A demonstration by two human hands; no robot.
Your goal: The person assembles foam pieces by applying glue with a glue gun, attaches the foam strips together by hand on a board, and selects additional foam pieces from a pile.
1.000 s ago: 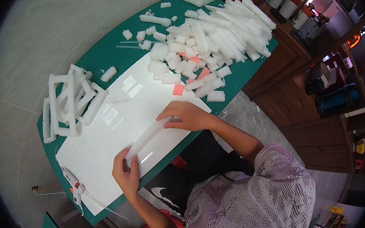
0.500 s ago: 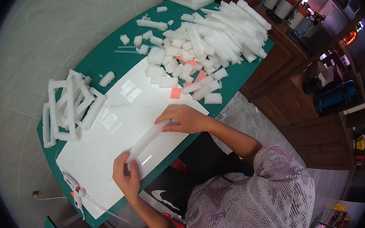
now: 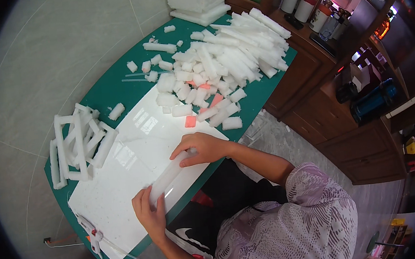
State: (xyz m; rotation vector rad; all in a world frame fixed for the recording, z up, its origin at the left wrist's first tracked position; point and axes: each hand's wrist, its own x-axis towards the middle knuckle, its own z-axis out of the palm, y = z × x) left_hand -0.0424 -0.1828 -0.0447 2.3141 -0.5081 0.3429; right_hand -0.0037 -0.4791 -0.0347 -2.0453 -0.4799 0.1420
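Note:
A long white foam strip (image 3: pixel 166 178) lies slantwise on a glossy white board (image 3: pixel 123 186), near the board's front edge. My left hand (image 3: pixel 151 214) grips its near-left end, thumb on one side and fingers on the other. At the far-right end, my right hand (image 3: pixel 202 148) has thumb and fingers curled round the strip. Parts of both ends are hidden by the fingers. Whether it is one strip or two side by side, I cannot tell.
Joined foam frames (image 3: pixel 77 141) stand at the left. A white glue gun (image 3: pixel 94 235) with a cord lies at the lower left. Small foam blocks (image 3: pixel 182 110), pink pieces (image 3: pixel 190 121) and long foam strips (image 3: pixel 244 42) pile up on the green table (image 3: pixel 107 89). Wooden cabinets (image 3: pixel 308 96) stand right.
The whole view has shifted, so the table's far side sits lower and further left. Both hands keep hold of the strip's ends, and the strip looks slightly turned.

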